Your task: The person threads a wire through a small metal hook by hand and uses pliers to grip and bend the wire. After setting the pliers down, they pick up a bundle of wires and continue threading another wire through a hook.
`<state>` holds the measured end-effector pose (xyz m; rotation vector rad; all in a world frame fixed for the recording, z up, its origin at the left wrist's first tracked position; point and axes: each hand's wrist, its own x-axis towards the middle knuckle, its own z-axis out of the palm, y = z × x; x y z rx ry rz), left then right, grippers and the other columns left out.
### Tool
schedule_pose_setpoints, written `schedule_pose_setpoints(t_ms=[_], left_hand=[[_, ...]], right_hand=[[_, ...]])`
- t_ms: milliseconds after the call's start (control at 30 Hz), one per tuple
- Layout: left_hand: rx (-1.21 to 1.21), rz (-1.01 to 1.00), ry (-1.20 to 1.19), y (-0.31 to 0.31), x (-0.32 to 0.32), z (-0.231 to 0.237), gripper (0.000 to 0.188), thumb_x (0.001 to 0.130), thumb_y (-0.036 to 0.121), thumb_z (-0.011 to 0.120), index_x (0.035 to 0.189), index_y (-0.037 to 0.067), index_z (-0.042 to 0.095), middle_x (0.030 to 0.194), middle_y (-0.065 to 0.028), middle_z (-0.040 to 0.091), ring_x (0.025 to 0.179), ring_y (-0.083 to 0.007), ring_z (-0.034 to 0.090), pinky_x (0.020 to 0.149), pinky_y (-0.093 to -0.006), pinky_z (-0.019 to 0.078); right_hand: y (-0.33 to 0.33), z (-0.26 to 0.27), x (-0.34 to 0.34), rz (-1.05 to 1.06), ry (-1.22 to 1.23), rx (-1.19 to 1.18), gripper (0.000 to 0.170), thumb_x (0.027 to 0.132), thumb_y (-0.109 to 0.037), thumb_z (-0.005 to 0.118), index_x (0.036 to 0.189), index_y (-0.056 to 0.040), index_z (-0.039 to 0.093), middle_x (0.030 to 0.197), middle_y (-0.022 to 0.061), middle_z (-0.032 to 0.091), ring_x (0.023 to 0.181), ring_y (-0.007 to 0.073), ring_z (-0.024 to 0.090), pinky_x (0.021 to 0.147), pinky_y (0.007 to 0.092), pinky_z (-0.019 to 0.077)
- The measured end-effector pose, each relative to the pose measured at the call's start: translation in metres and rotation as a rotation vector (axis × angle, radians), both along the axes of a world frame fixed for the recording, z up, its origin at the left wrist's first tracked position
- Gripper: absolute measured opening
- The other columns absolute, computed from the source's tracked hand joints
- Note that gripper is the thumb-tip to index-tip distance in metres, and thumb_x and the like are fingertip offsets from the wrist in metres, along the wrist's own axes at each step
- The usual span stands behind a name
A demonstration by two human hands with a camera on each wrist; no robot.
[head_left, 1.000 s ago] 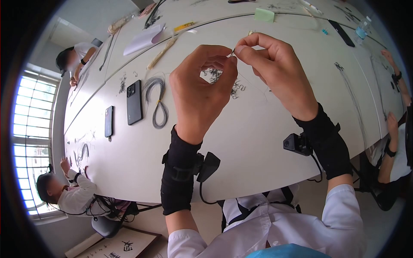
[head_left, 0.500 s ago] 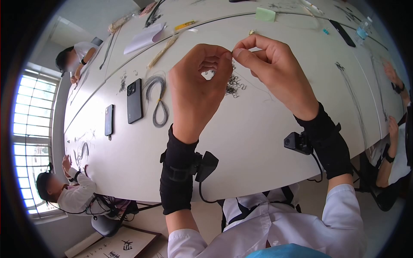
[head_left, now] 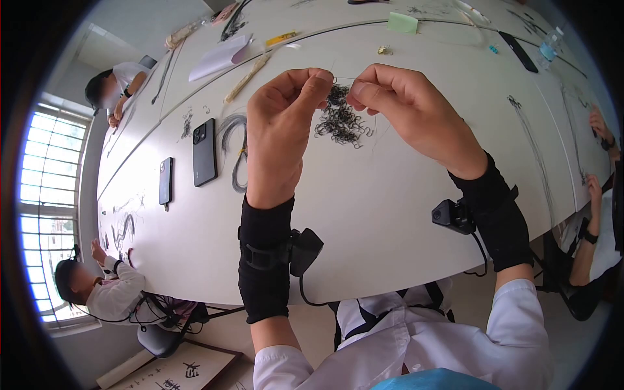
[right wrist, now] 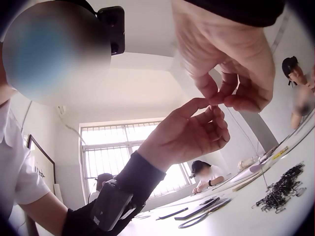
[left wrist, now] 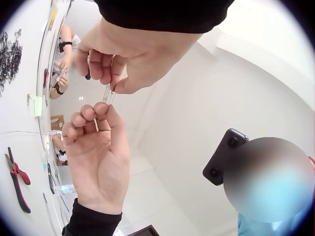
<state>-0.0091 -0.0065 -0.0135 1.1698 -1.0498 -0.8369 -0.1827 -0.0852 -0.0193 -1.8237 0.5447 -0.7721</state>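
A thin line (head_left: pixel 344 78) stretches across the short gap between my two hands, above the table. My left hand (head_left: pixel 281 127) pinches one end between thumb and forefinger, its other fingers curled. My right hand (head_left: pixel 408 114) pinches the line too; a loose strand (right wrist: pixel 241 125) trails down from it in the right wrist view. In the left wrist view a narrow loop (left wrist: pixel 109 93) shows between the fingertips. Whether a small hook is in the pinch I cannot tell. Below the hands lies a pile of small dark hooks (head_left: pixel 342 123).
Left of the hands are a coil of grey line (head_left: pixel 238 172), a large phone (head_left: pixel 204 153) and a smaller phone (head_left: pixel 166 182). Red-and-black pliers (left wrist: pixel 18 182) lie on the table in the left wrist view. Other people sit around, one at the lower left (head_left: pixel 117 289).
My left hand has shifted left and turned, opening a gap from the right hand, with the line now stretched between them. More of the hook pile shows.
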Motion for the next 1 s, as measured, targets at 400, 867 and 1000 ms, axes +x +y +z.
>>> schedule_pose_setpoints(t_ms=[400, 867, 1000], left_hand=[[0.09, -0.21, 0.17, 0.001, 0.006, 0.001, 0.018, 0.096, 0.015, 0.063, 0.096, -0.002, 0.068, 0.09, -0.0063, 0.065, 0.083, -0.0151, 0.062, 0.085, -0.0326, 0.0499], [0.093, -0.265, 0.386, 0.0, 0.017, -0.002, 0.018, 0.096, 0.013, 0.06, 0.1, -0.003, 0.066, 0.091, -0.007, 0.065, 0.083, -0.0152, 0.062, 0.085, -0.0354, 0.0511], [0.071, -0.247, 0.364, 0.0, 0.015, -0.003, 0.017, 0.096, 0.013, 0.061, 0.097, -0.003, 0.067, 0.09, -0.0068, 0.065, 0.083, -0.0151, 0.061, 0.085, -0.0345, 0.0504]], right_hand=[[-0.006, 0.003, -0.003, -0.104, -0.049, 0.054, 0.03, 0.098, -0.03, 0.065, 0.099, -0.0003, 0.071, 0.074, -0.0024, 0.063, 0.069, 0.0028, 0.054, 0.064, 0.0184, 0.0434], [-0.003, 0.002, -0.002, -0.036, 0.091, 0.002, 0.023, 0.099, -0.024, 0.062, 0.099, -0.0024, 0.07, 0.085, -0.002, 0.066, 0.069, 0.0024, 0.052, 0.063, 0.0185, 0.0412], [-0.004, -0.006, 0.003, -0.073, -0.088, -0.046, 0.025, 0.096, -0.025, 0.067, 0.095, -0.0002, 0.072, 0.07, -0.0023, 0.061, 0.062, 0.0038, 0.051, 0.058, 0.0205, 0.0407]])
